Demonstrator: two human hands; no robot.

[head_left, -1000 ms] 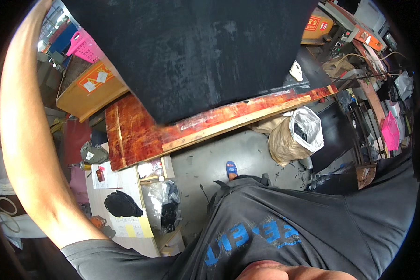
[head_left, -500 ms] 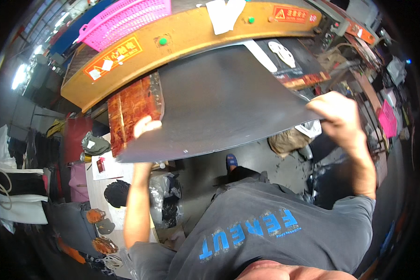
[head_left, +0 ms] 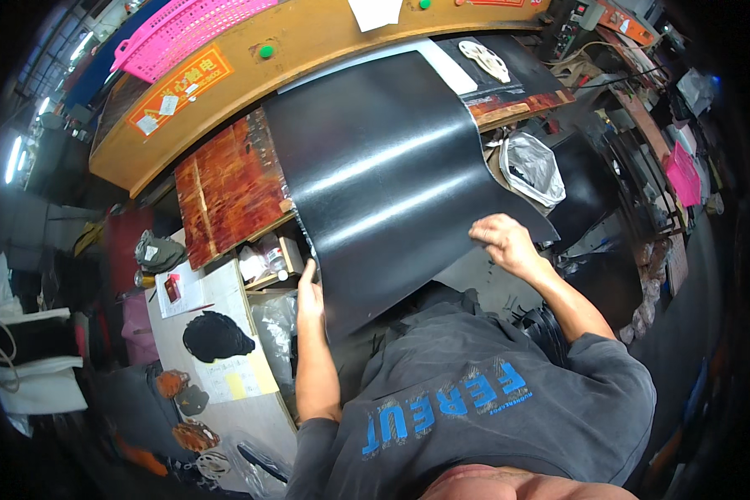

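A large glossy black sheet point(head_left: 383, 167), like leather or rubber, lies over the reddish-brown board point(head_left: 225, 192) and sags off its near side toward me. My left hand point(head_left: 310, 300) holds the sheet's left edge near the front corner, with some of its fingers hidden. At the near edge, toward the right, my right hand point(head_left: 508, 243) has its fingers curled closed on the sheet. A white strip point(head_left: 450, 71) shows from under the sheet's far right side. To the right of that lies a white oval plate with holes point(head_left: 483, 61).
A yellow machine beam point(head_left: 308, 58) spans the far side, with a pink basket point(head_left: 183, 33) above it. On the left, a pale table point(head_left: 217, 400) holds papers and a black furry-looking piece point(head_left: 217, 336). A bag-lined bin point(head_left: 532, 167) stands beyond the sheet's right edge.
Both hands have come down and nearer to me, the right one also moving left. The raised near part of the sheet now hangs lower, with folds of light across it.
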